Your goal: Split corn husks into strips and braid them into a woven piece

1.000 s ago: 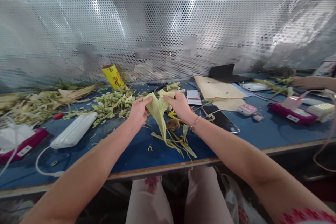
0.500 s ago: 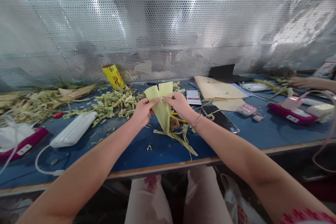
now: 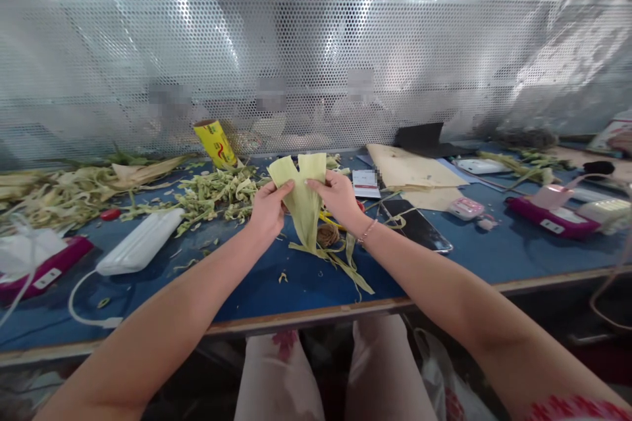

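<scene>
A pale green corn husk [image 3: 306, 210] is stretched between my hands, with a notch in its top edge. My left hand [image 3: 269, 209] pinches its left side between thumb and fingers. On the right side, my right hand [image 3: 340, 196] grips it the same way. The husk narrows downward to a tip near a brown twine ball [image 3: 327, 235]. Thin husk strips [image 3: 353, 271] lie on the blue table [image 3: 306, 293] below. Something yellow, partly hidden, shows beside my right hand.
Husk scraps [image 3: 217, 194] and a yellow can [image 3: 216, 145] lie left, near a white power bank [image 3: 141, 241] and red object [image 3: 110, 214]. Rightward are a phone [image 3: 417, 225], brown paper [image 3: 415, 168] and magenta holder [image 3: 550, 217]. A perforated metal screen [image 3: 306, 46] stands behind.
The notch in the husk's top edge has widened and its left flap leans further left. The other person's hand at the far right has gone from its place, and a dark object shows there.
</scene>
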The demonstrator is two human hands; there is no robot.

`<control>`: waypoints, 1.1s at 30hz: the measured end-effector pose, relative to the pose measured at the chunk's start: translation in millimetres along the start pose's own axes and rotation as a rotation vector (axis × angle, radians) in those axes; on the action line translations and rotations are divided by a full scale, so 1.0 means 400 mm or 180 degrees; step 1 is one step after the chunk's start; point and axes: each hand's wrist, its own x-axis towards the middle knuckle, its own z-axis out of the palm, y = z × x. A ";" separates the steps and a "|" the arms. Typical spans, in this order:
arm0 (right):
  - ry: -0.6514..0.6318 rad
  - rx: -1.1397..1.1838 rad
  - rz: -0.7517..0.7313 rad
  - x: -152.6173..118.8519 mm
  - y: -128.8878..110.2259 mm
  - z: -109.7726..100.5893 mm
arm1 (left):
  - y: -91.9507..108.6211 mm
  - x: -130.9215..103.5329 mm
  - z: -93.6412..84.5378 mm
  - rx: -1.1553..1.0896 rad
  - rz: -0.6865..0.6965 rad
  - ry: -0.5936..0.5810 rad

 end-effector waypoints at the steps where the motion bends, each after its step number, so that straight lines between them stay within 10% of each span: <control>1: 0.0027 -0.0164 -0.0081 -0.002 -0.002 0.000 | -0.001 0.000 0.001 -0.0035 -0.0036 0.0023; 11: 0.0174 -0.1667 -0.1128 0.003 0.002 -0.009 | 0.035 -0.018 0.011 -0.0046 -0.0348 -0.0096; 24: -0.0584 -0.1731 -0.2161 -0.015 -0.006 -0.013 | 0.008 -0.005 0.009 -0.0064 -0.0079 0.0075; 33: -0.0804 -0.0845 -0.0046 -0.003 -0.009 -0.003 | 0.024 0.011 -0.003 -0.0150 -0.0068 0.0316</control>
